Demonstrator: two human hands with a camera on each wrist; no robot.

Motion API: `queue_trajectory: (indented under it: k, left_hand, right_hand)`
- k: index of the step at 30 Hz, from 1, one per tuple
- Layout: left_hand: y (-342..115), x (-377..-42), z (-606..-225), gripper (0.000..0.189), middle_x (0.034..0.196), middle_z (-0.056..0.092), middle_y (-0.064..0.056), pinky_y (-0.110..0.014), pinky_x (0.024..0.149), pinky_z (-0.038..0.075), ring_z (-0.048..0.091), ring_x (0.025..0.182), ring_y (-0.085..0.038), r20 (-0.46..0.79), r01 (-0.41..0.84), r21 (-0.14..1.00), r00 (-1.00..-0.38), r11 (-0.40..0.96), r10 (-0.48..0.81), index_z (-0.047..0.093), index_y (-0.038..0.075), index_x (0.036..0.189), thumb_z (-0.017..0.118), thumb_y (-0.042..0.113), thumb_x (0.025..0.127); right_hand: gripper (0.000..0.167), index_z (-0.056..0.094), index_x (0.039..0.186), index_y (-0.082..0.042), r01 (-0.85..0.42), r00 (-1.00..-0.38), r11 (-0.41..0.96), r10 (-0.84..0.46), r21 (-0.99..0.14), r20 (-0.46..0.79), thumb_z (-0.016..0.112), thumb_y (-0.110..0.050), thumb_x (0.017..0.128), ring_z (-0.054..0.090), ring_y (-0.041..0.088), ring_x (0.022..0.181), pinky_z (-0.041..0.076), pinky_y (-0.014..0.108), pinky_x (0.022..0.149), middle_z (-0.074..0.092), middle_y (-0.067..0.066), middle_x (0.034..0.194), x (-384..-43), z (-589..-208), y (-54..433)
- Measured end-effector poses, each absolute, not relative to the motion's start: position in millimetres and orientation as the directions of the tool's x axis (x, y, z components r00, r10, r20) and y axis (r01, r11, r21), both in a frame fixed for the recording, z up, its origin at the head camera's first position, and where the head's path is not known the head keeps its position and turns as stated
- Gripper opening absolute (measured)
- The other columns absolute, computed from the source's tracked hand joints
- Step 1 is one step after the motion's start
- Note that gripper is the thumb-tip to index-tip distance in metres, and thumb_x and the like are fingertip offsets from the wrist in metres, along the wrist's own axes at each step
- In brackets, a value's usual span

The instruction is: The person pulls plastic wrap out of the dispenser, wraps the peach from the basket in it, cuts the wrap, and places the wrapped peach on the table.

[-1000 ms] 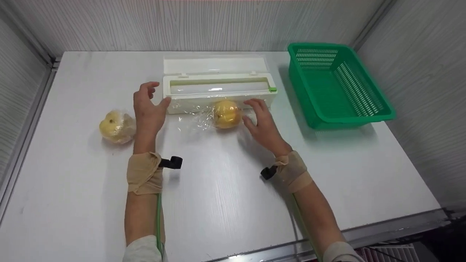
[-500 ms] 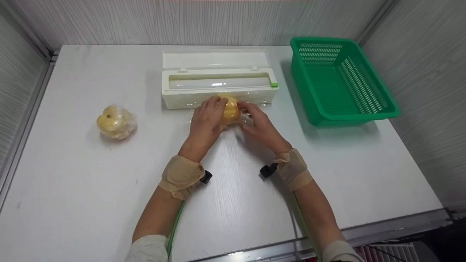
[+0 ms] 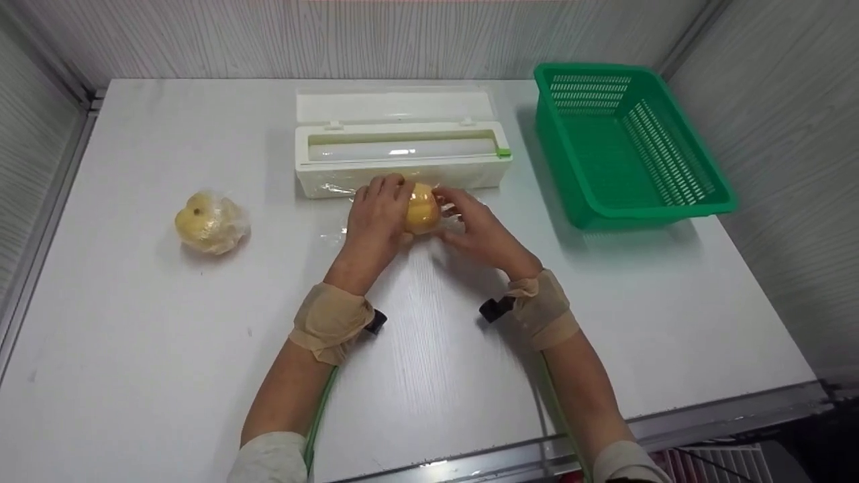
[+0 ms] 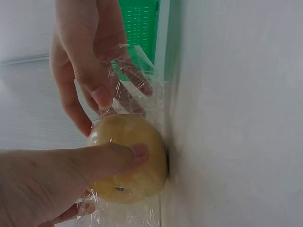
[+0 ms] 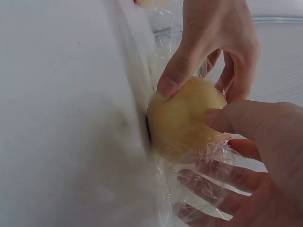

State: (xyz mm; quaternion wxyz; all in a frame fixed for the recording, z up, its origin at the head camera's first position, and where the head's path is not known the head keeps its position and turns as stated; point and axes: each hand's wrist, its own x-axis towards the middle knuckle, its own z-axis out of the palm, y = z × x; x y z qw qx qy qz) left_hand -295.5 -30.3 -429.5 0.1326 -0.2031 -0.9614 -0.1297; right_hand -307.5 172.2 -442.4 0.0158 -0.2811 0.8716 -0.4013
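A round yellow fruit sits in clear plastic wrap on the table, in front of a white cling film box. My left hand grips the fruit from its left, the thumb on the near side and the fingers round the back. On the other side is my right hand. Its thumb lies at the fruit, while its spread fingers reach behind the film in the right wrist view. Loose film bunches beside the fruit toward the right fingers.
Another yellow fruit in wrap lies on the table to the left. The box's lid is raised at the back, with a film roll inside. A green basket stands at the right. A metal edge borders the table's front.
The left hand has come from the box's left end over to the fruit and taken hold of it. The right hand has moved in slightly toward the fruit.
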Motion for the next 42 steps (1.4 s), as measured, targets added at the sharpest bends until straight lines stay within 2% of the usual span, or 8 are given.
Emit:
queue_trajectory:
  k: [5, 13, 17, 21, 24, 33, 38, 42]
  left_hand:
    - [-41, -293, -422, 0.075, 0.132, 0.057, -0.018, -0.049, 0.107, 0.042, 0.053, 0.123, -0.036, 0.261, 0.470, 0.287, -0.877, 0.835, 0.404, 0.054, 0.001, 0.135, 0.087, 0.029, 0.072]
    - [-54, -289, -415, 0.069, 0.123, 0.062, -0.017, -0.050, 0.098, 0.046, 0.057, 0.114, -0.035, 0.135, 0.483, 0.432, -0.870, 0.762, 0.475, 0.061, 0.002, 0.128, 0.084, 0.035, 0.072]
    - [-58, -287, -410, 0.064, 0.116, 0.065, -0.013, -0.044, 0.091, 0.048, 0.058, 0.106, -0.030, 0.006, 0.415, 0.566, -0.866, 0.712, 0.500, 0.064, 0.004, 0.125, 0.083, 0.036, 0.073]
    - [-62, -286, -406, 0.080, 0.120, 0.065, -0.012, -0.039, 0.092, 0.049, 0.060, 0.106, -0.026, -0.136, 0.315, 0.658, -0.844, 0.685, 0.518, 0.050, 0.005, 0.141, 0.081, 0.039, 0.075]
    - [-66, -285, -404, 0.091, 0.127, 0.063, -0.014, -0.040, 0.096, 0.049, 0.061, 0.110, -0.024, -0.209, 0.260, 0.682, -0.827, 0.683, 0.523, 0.038, 0.008, 0.149, 0.080, 0.042, 0.076]
    - [-75, -288, -408, 0.079, 0.131, 0.064, -0.008, -0.042, 0.102, 0.045, 0.061, 0.117, -0.020, -0.329, 0.207, 0.710, -0.747, 0.673, 0.577, 0.044, 0.017, 0.141, 0.075, 0.054, 0.080]
    - [-78, -291, -411, 0.076, 0.133, 0.062, -0.007, -0.044, 0.105, 0.044, 0.058, 0.122, -0.021, -0.384, 0.190, 0.712, -0.700, 0.676, 0.601, 0.045, 0.021, 0.140, 0.070, 0.061, 0.081]
    - [-79, -292, -412, 0.075, 0.138, 0.060, -0.008, -0.045, 0.108, 0.042, 0.056, 0.127, -0.023, -0.395, 0.159, 0.730, -0.696, 0.665, 0.600, 0.043, 0.020, 0.143, 0.067, 0.060, 0.085]
  right_hand:
    - [0.065, 0.042, 0.143, -0.001, -0.513, -0.811, 0.520, -0.553, -0.683, 0.189, 0.073, -0.006, 0.087, 0.056, 0.029, 0.119, 0.048, 0.045, 0.102, 0.053, 0.017, 0.136, -305, -438, 171]
    - [0.061, 0.051, 0.135, -0.004, -0.511, -0.811, 0.572, -0.568, -0.642, 0.139, 0.080, -0.018, 0.083, 0.058, 0.025, 0.111, 0.049, 0.039, 0.100, 0.057, 0.013, 0.126, -297, -431, 169]
    - [0.066, 0.052, 0.134, -0.006, -0.522, -0.801, 0.615, -0.591, -0.591, 0.093, 0.083, -0.026, 0.079, 0.058, 0.023, 0.111, 0.049, 0.040, 0.100, 0.058, 0.010, 0.122, -293, -428, 170]
    - [0.069, 0.053, 0.132, -0.009, -0.509, -0.798, 0.650, -0.601, -0.564, 0.027, 0.085, -0.033, 0.076, 0.057, 0.021, 0.112, 0.049, 0.040, 0.100, 0.058, 0.007, 0.121, -290, -425, 170]
    - [0.068, 0.055, 0.130, -0.010, -0.500, -0.796, 0.657, -0.605, -0.564, 0.000, 0.085, -0.037, 0.076, 0.057, 0.021, 0.111, 0.049, 0.039, 0.098, 0.059, 0.007, 0.120, -290, -424, 170]
    - [0.063, 0.063, 0.123, -0.007, -0.496, -0.778, 0.649, -0.627, -0.577, -0.036, 0.083, -0.041, 0.075, 0.058, 0.021, 0.109, 0.049, 0.038, 0.096, 0.062, 0.008, 0.117, -292, -425, 170]
    - [0.060, 0.064, 0.122, -0.008, -0.439, -0.762, 0.655, -0.634, -0.615, -0.130, 0.079, -0.046, 0.079, 0.057, 0.019, 0.106, 0.048, 0.037, 0.094, 0.065, 0.005, 0.115, -294, -424, 172]
    - [0.058, 0.064, 0.121, -0.007, -0.379, -0.764, 0.687, -0.610, -0.620, -0.210, 0.073, -0.050, 0.083, 0.056, 0.020, 0.102, 0.048, 0.036, 0.091, 0.065, 0.005, 0.113, -295, -428, 173]
